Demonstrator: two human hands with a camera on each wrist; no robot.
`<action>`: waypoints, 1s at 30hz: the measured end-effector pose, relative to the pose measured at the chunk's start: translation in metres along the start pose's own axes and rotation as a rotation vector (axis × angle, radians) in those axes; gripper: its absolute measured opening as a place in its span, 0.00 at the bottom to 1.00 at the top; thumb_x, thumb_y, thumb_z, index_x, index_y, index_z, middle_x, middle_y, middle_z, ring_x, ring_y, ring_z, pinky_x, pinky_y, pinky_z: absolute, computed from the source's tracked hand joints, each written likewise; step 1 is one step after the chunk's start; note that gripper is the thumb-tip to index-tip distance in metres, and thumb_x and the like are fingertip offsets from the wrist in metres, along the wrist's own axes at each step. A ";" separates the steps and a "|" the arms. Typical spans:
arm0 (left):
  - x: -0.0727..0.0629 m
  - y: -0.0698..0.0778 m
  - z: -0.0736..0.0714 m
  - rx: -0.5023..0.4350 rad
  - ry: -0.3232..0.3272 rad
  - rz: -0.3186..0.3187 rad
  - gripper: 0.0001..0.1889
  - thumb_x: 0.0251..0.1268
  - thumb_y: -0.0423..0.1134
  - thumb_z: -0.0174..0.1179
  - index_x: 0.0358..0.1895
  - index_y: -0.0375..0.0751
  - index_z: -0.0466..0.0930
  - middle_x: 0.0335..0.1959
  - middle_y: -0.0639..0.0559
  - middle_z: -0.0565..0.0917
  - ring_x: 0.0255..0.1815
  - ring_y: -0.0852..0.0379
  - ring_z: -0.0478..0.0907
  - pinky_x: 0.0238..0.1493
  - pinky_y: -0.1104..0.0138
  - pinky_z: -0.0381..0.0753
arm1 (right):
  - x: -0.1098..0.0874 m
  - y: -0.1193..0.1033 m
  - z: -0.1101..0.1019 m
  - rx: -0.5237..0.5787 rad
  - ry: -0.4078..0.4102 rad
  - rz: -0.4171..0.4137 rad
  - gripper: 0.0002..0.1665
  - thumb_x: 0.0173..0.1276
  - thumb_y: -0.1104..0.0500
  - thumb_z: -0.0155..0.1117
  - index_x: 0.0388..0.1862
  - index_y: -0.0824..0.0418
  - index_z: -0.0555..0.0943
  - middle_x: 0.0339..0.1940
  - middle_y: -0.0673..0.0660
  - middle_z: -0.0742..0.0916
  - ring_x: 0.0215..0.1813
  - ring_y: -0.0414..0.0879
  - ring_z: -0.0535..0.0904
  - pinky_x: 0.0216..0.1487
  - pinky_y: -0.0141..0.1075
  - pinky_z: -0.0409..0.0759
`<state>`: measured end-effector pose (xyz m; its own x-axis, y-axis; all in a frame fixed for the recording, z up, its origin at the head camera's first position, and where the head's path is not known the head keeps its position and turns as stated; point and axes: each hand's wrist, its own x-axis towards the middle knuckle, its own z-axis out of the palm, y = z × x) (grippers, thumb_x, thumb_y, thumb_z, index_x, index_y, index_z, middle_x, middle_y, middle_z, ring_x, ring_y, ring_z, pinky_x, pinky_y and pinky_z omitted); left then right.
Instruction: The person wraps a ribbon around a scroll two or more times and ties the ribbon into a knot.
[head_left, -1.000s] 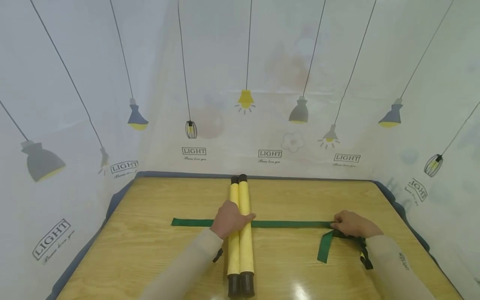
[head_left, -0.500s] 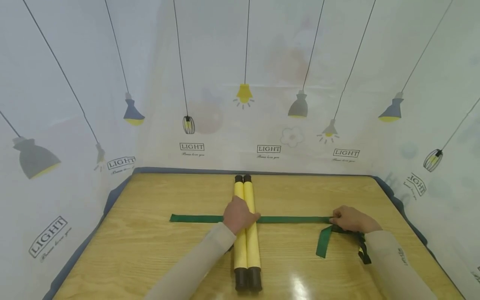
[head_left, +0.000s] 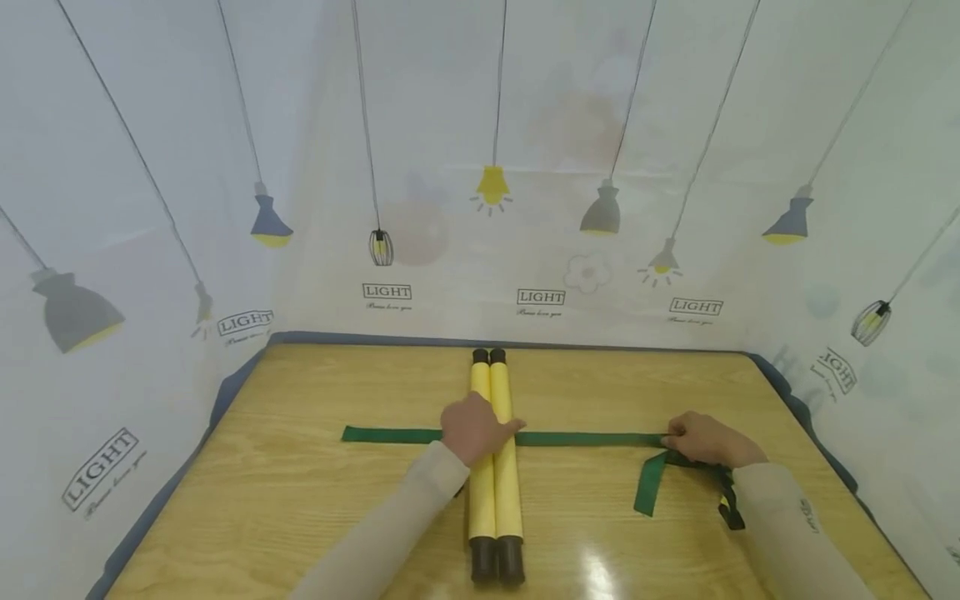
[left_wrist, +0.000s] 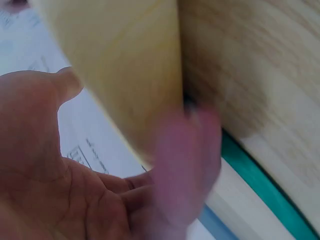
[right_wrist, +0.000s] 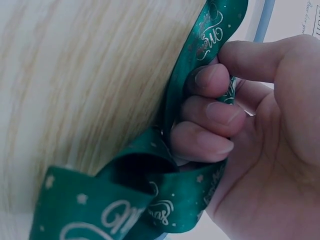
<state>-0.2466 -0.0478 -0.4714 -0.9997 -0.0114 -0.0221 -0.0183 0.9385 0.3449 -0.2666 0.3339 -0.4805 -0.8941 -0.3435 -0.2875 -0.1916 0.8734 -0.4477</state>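
Observation:
Two yellow rods (head_left: 507, 492) with dark brown end caps lie side by side on the table in the head view. My left hand (head_left: 474, 427) spreads across their middle, thumb out to the right. In the left wrist view its blurred fingers (left_wrist: 185, 160) lie along one rod, near the table, with a gap between palm and rod. A green ribbon (head_left: 585, 439) runs crosswise beneath the rods. My right hand (head_left: 707, 437) pinches its right part between thumb and curled fingers. White script and stars show on the ribbon's loose loops in the right wrist view.
The wood-grain table (head_left: 300, 525) ends at a blue-grey edge (head_left: 615, 345) along the back. Behind it hangs a pale sheet (head_left: 480, 83) printed with lamps. A dark strip with a yellow bit (head_left: 729, 510) hangs below my right wrist.
The rods have shifted to the right along the ribbon with my left hand; in the last half second only that hand has moved slightly left. My right hand keeps its pinch on the ribbon.

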 end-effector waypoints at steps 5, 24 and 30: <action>0.010 -0.012 -0.015 0.061 -0.054 0.016 0.39 0.63 0.78 0.53 0.10 0.49 0.60 0.08 0.57 0.57 0.10 0.61 0.55 0.14 0.68 0.51 | -0.001 0.002 0.002 0.003 0.009 0.009 0.16 0.78 0.57 0.57 0.26 0.58 0.74 0.19 0.50 0.75 0.24 0.44 0.69 0.29 0.37 0.68; 0.032 -0.130 -0.047 -0.057 -0.218 0.330 0.30 0.68 0.50 0.68 0.67 0.39 0.73 0.62 0.36 0.75 0.62 0.39 0.72 0.60 0.46 0.78 | 0.005 0.007 0.005 -0.029 0.030 -0.005 0.16 0.78 0.57 0.58 0.26 0.57 0.74 0.21 0.49 0.74 0.25 0.43 0.68 0.29 0.36 0.67; 0.028 -0.152 -0.051 -0.035 -0.229 0.318 0.26 0.62 0.46 0.74 0.59 0.38 0.78 0.53 0.40 0.78 0.55 0.42 0.74 0.58 0.48 0.78 | 0.003 0.006 0.006 -0.034 0.045 -0.028 0.16 0.77 0.57 0.59 0.27 0.58 0.74 0.21 0.49 0.73 0.25 0.44 0.68 0.29 0.36 0.66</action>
<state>-0.2729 -0.2081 -0.4764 -0.9258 0.3595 -0.1167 0.2876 0.8704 0.3997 -0.2677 0.3362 -0.4892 -0.9052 -0.3525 -0.2372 -0.2295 0.8754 -0.4254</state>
